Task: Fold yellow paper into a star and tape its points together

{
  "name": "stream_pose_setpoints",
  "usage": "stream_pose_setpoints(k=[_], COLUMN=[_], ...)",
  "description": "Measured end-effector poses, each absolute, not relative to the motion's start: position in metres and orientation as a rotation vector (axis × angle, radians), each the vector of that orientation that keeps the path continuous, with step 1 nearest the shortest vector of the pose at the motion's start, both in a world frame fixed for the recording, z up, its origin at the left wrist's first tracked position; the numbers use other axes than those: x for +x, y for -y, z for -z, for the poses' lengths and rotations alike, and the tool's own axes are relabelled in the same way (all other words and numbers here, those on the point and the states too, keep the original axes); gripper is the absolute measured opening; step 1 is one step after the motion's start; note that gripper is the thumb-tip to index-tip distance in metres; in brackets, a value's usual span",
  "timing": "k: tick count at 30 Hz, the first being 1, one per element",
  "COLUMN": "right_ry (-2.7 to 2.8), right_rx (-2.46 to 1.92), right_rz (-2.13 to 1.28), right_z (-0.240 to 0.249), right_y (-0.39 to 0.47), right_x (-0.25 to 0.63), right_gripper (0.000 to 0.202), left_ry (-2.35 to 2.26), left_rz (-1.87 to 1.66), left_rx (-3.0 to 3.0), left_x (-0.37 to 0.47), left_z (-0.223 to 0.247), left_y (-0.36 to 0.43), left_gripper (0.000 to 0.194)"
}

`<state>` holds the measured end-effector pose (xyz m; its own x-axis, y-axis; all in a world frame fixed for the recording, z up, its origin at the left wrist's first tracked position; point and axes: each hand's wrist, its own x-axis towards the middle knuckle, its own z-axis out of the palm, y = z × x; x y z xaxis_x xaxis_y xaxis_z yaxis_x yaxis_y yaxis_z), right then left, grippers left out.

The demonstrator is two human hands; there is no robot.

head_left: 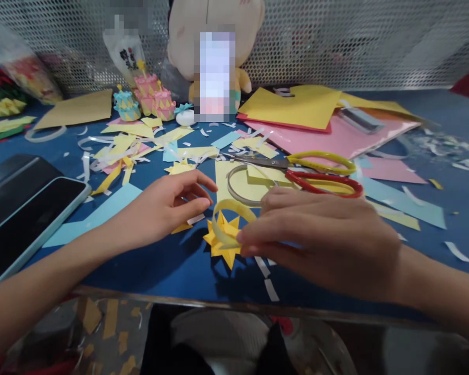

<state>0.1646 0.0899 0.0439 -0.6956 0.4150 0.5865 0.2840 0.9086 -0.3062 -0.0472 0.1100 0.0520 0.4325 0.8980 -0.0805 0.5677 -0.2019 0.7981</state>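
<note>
Between thumb and fingers, my right hand [320, 239] pinches a pale yellow paper strip [218, 229] curled into a loop. Beneath that loop lies an orange-yellow folded paper star [226, 255] on the blue table, partly covered by the strip. My left hand [172, 203] hovers to the left of the star, its fingers loosely bent and apart, with nothing in them. Just beyond my right hand are scissors [316, 172] with one yellow and one red handle. A roll of clear tape [240, 185] rests on a pale yellow sheet [221, 177], partly hidden by my right hand.
Paper scraps [121, 151] litter the table's middle. A phone [35, 224] lies at the left, near a light blue strip [101, 213]. Small paper cakes [152, 99] and a plush toy [214, 15] stand at the back. Coloured sheets [297, 109] are stacked at back right.
</note>
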Motion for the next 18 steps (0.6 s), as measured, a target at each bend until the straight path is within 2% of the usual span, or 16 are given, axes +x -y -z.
stream_pose_setpoints(k=[3, 6, 11, 15, 18], right_ry=[2.440, 2.496, 2.445, 2.420, 2.387], right_rx=[-0.382, -0.355, -0.485, -0.560, -0.603], right_rz=[-0.199, -0.188, -0.126, -0.130, -0.157], right_z=[-0.042, -0.041, -0.040, -0.040, -0.039], right_y=[-0.091, -0.092, -0.092, -0.092, -0.091], right_x=[0.165, 0.165, 0.164, 0.162, 0.159], right_gripper=[0.017, 0.021, 0.020, 0.020, 0.021], left_ry=[-1.209, -1.098, -0.840, -0.768, -0.719], left_rz=[-0.531, -0.703, -0.795, -0.863, -0.908], left_rx=[1.924, 2.028, 2.493, 2.735, 2.767], left_x=[-0.047, -0.049, -0.051, -0.048, -0.047], left_z=[-0.053, -0.054, -0.052, -0.046, -0.044], left_y=[-0.109, -0.106, -0.097, -0.093, -0.095], left_gripper=[0.019, 0.017, 0.026, 0.006, 0.005])
